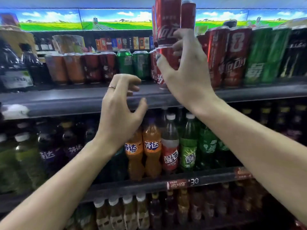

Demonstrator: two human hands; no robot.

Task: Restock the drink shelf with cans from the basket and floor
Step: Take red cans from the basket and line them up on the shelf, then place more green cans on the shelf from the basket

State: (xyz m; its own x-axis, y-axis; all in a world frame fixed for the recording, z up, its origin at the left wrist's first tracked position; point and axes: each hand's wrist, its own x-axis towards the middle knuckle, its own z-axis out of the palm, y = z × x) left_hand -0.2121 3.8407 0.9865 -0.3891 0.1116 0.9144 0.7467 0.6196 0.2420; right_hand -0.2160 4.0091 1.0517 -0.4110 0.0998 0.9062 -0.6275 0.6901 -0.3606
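R hand (186, 72) is up at the top drink shelf (83, 98), thumb and fingers curled round a red cola can (166, 58) standing on the shelf edge; grip closes on the can's upper part, thumb on its left side, fingers wrapping the right. A 2nd red cola can (167, 20) stands stacked upright on top of it, w/ another red can (188, 15) just behind and right, also at the upper level. Can't tell if the fingers touch the stacked can too.

L hand (121, 105) hovers lower and left, in front of the shelf lip, fingers loosely curled, thumb apart, holding nothing; a thin ring (112, 87) on one finger.

Same shelf, right of the held can: tall red cans (232, 55), then green cans (264, 57), then dark cans (297, 52) at far right. Left of it: green cans (132, 63), dark-red cans (99, 67), orange-ish cans (64, 68), all blurred. Far left: dark bottles (15, 67).

Shelf below: orange soda bottles (142, 150), a red-label bottle (170, 146), green bottles (189, 143), purple-label bottles (49, 146) to the left. A price strip (182, 183) w/ a red cola tag sits on the lower shelf's front edge. Bottom row: more bottles (119, 211), blurred.

Behind the top row, a lit sky-and-field panel (66, 19) and small coloured boxes (123, 43).
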